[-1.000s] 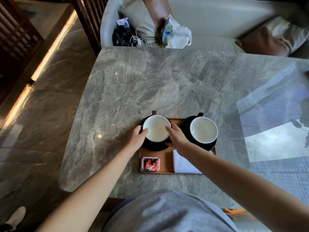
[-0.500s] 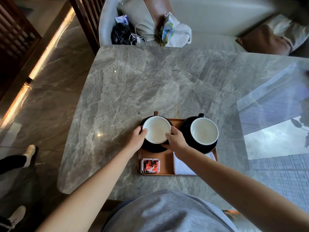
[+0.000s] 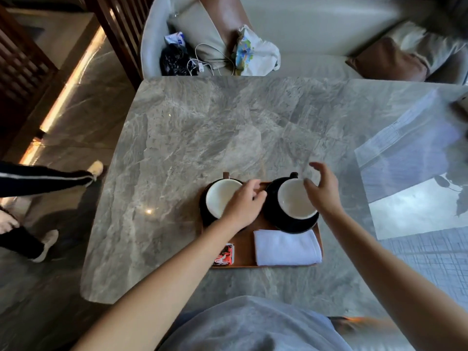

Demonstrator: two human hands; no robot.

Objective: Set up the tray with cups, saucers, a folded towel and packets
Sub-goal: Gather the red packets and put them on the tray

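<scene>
We are squaring the two cups on the tray [image 3: 244, 249] (towel [image 3: 286, 248] and packets [image 3: 225, 255] already aboard). Our left hand [image 3: 244, 202] rests loosely curled by the left cup [image 3: 220, 197]; our right hand [image 3: 324, 188] hovers spread over the right cup [image 3: 295, 200]. Next likely calls for nudging that cup straight on its saucer [image 3: 291, 224].

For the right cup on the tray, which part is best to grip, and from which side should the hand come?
Probably best taken by its handle, the small dark loop on the far rim of the right cup, pointing away from the person. The right hand hovers open at that side, so it can come from above and the far right. The saucer beneath stays put.
</scene>
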